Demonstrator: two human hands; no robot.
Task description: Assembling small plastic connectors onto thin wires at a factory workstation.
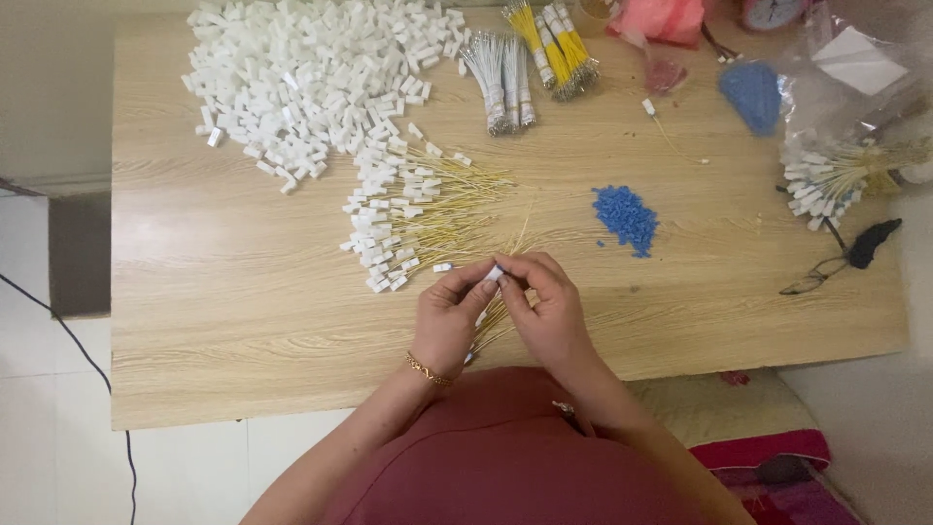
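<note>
My left hand (pixel 450 316) and my right hand (pixel 547 306) meet over the near middle of the wooden table (pixel 243 292). Together their fingertips pinch a small white plastic connector (pixel 494 275). A bunch of thin yellow wires (pixel 494 319) runs down between my palms, held in my left hand. Just beyond my hands lies a spread of yellow wires fitted with white connectors (pixel 408 219). A small heap of blue plastic pieces (pixel 625 216) sits to the right of it.
A large pile of loose white connectors (pixel 311 73) fills the far left. Bundled white wires (pixel 501 78) and yellow wires (pixel 556 44) lie at the back. A second wired bunch (pixel 831 180), plastic bags, a blue bag (pixel 753 95) and spectacles (pixel 841 258) crowd the right.
</note>
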